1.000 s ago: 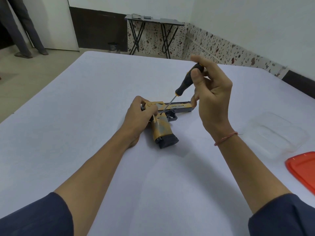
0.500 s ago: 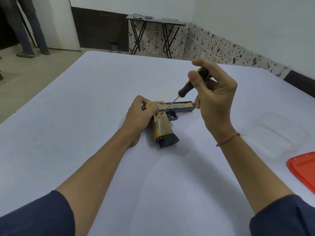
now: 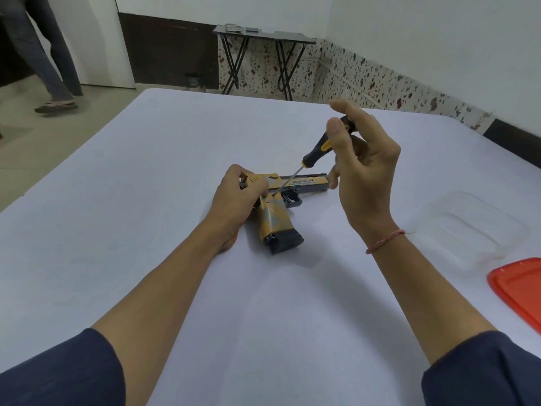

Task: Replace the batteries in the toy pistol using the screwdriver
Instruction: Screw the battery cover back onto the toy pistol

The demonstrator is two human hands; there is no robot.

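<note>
The toy pistol (image 3: 276,221) lies on its side near the middle of the white tabletop (image 3: 146,200). Its barrel points right and its grip points toward the camera.

The left hand (image 3: 237,197) grips the rear of the pistol, fingers curled over the back end, and holds it against the tabletop.

The right hand (image 3: 366,177) pinches the black-and-yellow handle of the screwdriver (image 3: 316,150) between the thumb and the fingers. The shaft slants down to the left. Its tip meets the pistol frame just above the grip, beside the trigger guard.

A clear plastic container (image 3: 474,224) sits on the tabletop to the right. A red lid (image 3: 518,285) lies nearer, at the right edge.
</note>
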